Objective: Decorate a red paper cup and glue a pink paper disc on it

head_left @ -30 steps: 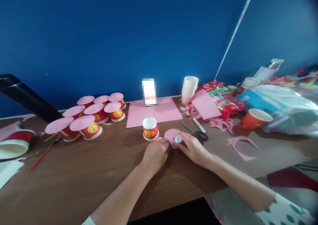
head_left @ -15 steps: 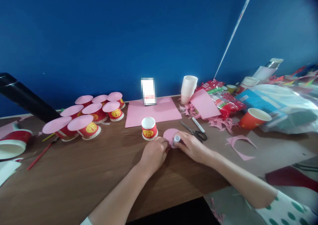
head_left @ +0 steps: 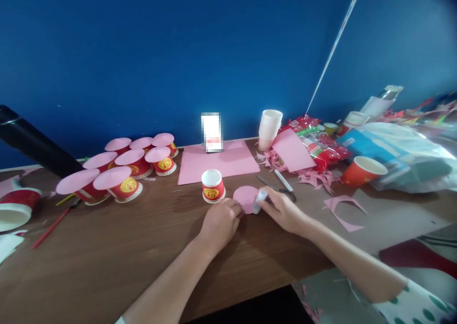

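A pink paper circle (head_left: 245, 198) lies flat on the brown table. At its left edge my left hand (head_left: 221, 221) is closed, fingertips pressing or pinching the paper. My right hand (head_left: 285, 209) is wrapped round a glue stick (head_left: 260, 201), tilted, its lower end at the circle's right edge. Just left of the circle stands a short red paper cup (head_left: 213, 188) with a yellow print, its white inside facing up. Scissors (head_left: 285, 193) lie behind my right hand, which hides part of them, with a white pen-like stick (head_left: 283, 180) alongside.
Several red cups topped with pink discs (head_left: 113, 177) stand at left. Pink sheets (head_left: 217, 164) lie by the blue wall, under a blurred-out bright object. Stacked white cups (head_left: 269, 128), pink scraps (head_left: 344, 209), an orange cup (head_left: 364, 171) and plastic bags (head_left: 410, 157) crowd the right.
My right hand has shifted slightly right with the glue stick, which is now more tilted and nearer the circle's right edge. My left hand stays at the circle's left edge.
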Demonstrator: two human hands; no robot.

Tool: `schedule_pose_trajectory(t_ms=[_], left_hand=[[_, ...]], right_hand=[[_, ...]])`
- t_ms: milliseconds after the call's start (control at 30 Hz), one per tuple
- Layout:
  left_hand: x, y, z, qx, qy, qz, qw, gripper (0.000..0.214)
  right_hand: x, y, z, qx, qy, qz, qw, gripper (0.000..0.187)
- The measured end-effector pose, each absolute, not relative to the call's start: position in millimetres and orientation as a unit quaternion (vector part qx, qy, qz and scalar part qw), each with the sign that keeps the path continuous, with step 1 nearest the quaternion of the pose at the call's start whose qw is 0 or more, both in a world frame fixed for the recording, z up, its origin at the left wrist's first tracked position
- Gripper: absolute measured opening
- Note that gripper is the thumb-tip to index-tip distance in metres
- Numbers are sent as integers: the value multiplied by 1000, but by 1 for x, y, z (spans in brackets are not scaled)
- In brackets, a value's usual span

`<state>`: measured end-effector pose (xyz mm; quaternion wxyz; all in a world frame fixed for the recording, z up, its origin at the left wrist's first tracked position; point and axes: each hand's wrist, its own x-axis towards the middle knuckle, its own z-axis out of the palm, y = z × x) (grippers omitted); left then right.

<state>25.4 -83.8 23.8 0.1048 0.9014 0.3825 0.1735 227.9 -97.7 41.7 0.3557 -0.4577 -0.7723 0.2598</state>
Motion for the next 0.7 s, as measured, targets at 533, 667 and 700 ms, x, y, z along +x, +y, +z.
schedule_pose_trajectory(t_ms=[533, 667, 700], left_hand=[[25, -85, 25, 896, 389, 180, 114, 20], [25, -85, 26, 896, 392, 173, 115, 20], [25, -85, 26, 896, 392, 171, 115, 20]], right_hand=[[215, -90, 30, -446, -811, 203, 318, 5], [220, -92, 29, -451, -805, 216, 319, 2], [221, -93, 29, -451, -805, 216, 319, 2]])
